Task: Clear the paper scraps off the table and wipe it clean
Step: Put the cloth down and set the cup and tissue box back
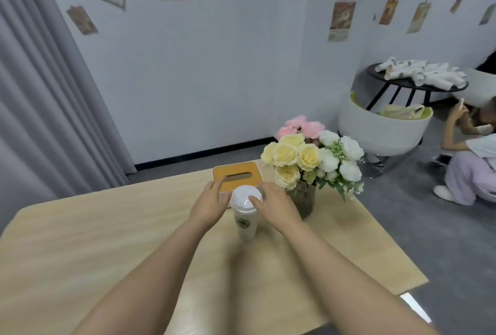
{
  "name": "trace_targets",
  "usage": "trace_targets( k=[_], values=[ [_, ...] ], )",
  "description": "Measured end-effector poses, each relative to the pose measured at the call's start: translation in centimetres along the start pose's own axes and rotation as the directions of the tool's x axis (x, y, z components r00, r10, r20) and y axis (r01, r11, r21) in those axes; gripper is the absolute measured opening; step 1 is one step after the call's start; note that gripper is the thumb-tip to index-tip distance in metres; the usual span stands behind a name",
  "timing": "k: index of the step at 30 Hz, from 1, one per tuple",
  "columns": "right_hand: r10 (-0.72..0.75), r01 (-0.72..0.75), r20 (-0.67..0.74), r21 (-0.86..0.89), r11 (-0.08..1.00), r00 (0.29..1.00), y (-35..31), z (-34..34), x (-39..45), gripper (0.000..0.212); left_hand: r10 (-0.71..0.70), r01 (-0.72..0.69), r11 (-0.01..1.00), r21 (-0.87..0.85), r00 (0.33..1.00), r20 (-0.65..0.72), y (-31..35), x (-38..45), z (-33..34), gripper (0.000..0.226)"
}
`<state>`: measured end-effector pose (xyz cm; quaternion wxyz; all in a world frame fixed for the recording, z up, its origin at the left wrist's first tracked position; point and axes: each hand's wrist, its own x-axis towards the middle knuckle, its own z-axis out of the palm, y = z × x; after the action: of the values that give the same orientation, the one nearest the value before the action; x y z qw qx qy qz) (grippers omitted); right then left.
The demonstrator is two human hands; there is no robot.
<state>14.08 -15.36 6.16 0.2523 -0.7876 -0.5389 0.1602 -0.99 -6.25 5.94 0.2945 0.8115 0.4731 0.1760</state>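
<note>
At the far end of the desk [107,240], beside the flowers [308,157].
Left hand [212,204] relaxed on tissue box [237,173]; right hand [276,206] grasping lidded cup [245,214].

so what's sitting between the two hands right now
In the head view, a white lidded cup stands between the left hand and the right hand. The right thumb rests on its lid; the tissue box lies just behind.
</note>
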Motion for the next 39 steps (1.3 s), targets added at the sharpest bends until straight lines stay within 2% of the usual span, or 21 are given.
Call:
trace_targets(
  k=[4,11,14,21,24,29,35,39],
  values=[
    [0.046,-0.047,0.048,0.025,0.999,0.998,1.4,2.3,1.8,0.049,-0.130,0.135,0.988,-0.079,0.990,0.062,-1.3,1.0,2.2,0.050],
    [0.091,-0.097,0.103,0.052,0.994,0.991,3.0,3.5,3.8,0.044,-0.213,0.228,0.962,-0.153,0.971,0.109,-1.4,2.8,4.2,0.050],
    [0.095,-0.104,0.121,0.076,0.992,0.988,3.3,3.9,4.4,0.041,-0.290,0.321,0.919,-0.230,0.944,0.160,-1.1,3.4,4.8,0.048],
    [0.046,-0.058,0.117,0.106,0.993,0.992,1.3,4.2,6.0,0.040,-0.379,0.392,0.859,-0.329,0.919,0.106,-1.8,3.4,3.3,0.042],
    [0.006,-0.028,0.117,0.189,0.982,0.993,-0.8,4.8,6.7,0.041,-0.441,0.423,0.797,-0.432,0.895,0.063,-3.3,3.0,1.5,0.043],
    [-0.020,-0.021,0.134,0.298,0.954,0.991,-5.6,7.0,7.4,0.043,-0.515,0.423,0.645,-0.637,0.856,0.047,-6.6,1.4,-1.7,0.021],
    [-0.049,-0.031,0.171,0.432,0.901,0.984,-13.3,11.2,9.3,0.040,-0.539,0.367,0.620,-0.694,0.842,-0.035,-13.2,0.5,-8.1,0.034],
    [-0.077,-0.034,0.199,0.505,0.863,0.977,-20.1,15.8,11.0,0.034,-0.577,0.328,0.535,-0.779,0.815,-0.053,-19.1,0.2,-13.8,0.031]
  ],
)
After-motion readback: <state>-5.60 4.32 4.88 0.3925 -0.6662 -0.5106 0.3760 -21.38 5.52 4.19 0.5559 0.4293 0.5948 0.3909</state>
